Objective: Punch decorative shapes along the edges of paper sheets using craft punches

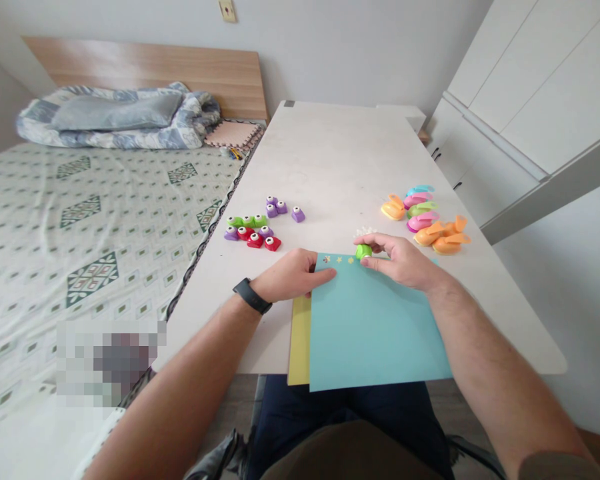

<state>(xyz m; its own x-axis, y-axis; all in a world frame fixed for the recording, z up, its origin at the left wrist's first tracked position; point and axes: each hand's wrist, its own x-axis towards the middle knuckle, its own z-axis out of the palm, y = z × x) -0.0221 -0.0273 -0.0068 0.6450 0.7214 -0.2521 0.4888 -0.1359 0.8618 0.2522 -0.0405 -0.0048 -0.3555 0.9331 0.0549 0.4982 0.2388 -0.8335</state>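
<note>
A light blue sheet of paper (pixel 375 327) lies partly over a yellow sheet (pixel 299 347) at the table's near edge. Along its top edge runs a short row of small punched shapes (pixel 339 260), with yellow showing through. My left hand (pixel 303 272) grips the blue sheet's upper left corner, thumb on top and fingers curled beneath. At the top edge, right of the punched row, my right hand (pixel 397 259) holds a green craft punch (pixel 363 252) between thumb and fingers. Small white paper scraps (pixel 366 233) lie just beyond the punch.
Several small purple, green and red punches (pixel 254 239) stand left on the white table (pixel 340 153). Larger orange, pink, green and blue lever punches (pixel 433 233) cluster at the right. A bed (pixel 130 220) adjoins the table's left side; white cabinets (pixel 525 87) stand right.
</note>
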